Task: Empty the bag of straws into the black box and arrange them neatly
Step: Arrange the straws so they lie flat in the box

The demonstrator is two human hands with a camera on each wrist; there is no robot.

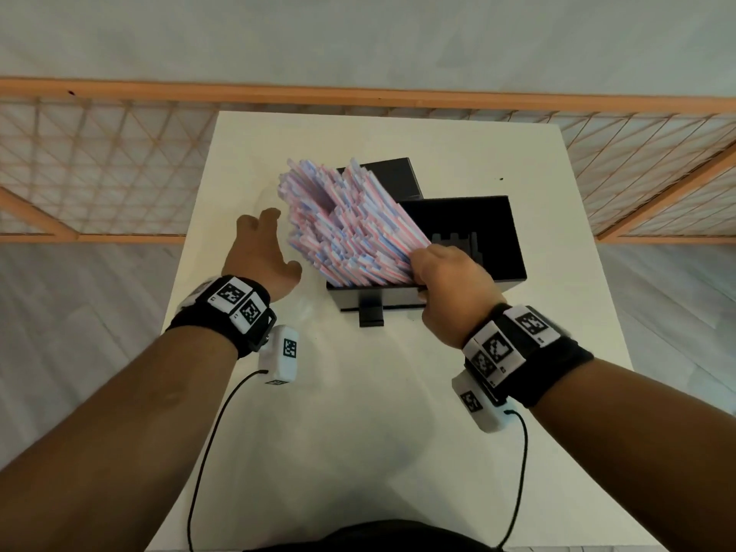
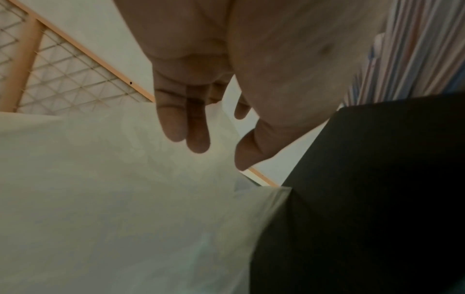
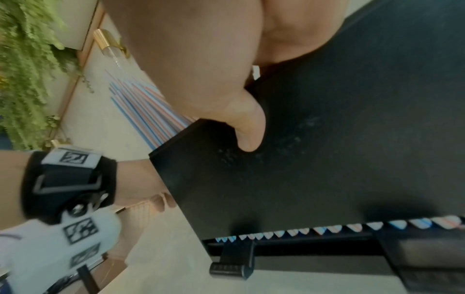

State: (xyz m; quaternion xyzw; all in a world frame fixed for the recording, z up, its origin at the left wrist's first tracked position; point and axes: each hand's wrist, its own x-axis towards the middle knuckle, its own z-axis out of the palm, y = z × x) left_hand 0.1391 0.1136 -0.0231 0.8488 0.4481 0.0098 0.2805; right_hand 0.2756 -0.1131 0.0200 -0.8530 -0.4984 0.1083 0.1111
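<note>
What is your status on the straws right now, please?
Left hand open, off the straws. Right hand grips their lower ends at the black box rim. Straws lean in a fan, not yet flat. Nothing in the way.

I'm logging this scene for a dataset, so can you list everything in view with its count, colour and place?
straws: many, pink, blue and white striped, lower ends in the black box, fanning up and left
black box: one, black, open, middle of the table
lid: one, black, behind the box
table: one, white
lattice railing: one, orange, beyond the table
left hand: open, beside the straws
right hand: fingers grip the straws at the box's near edge
</note>
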